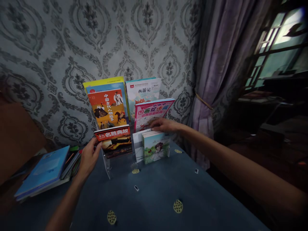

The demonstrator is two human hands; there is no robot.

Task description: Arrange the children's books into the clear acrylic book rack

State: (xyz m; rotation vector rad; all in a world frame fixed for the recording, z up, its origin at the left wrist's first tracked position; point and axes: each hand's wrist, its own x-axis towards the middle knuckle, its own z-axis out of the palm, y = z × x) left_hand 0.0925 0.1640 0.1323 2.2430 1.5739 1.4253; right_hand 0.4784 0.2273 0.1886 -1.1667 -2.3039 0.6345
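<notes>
- Blue-covered stack of books (45,166) lying on the dark table covering (149,208), far left.
- Left hand (90,155) touching the left edge of the red-and-black book (117,141), thumb at its front; cannot tell whether it is gripping.
- That book standing in a clear stand (106,165), the orange book (109,110) rising behind it.
- Pink book (152,112) leaning behind the small green book (156,147).
- Right hand (165,125) curling its fingers at the green book's top edge; grip hidden.
- Lilac curtain (218,64) hanging, right.
</notes>
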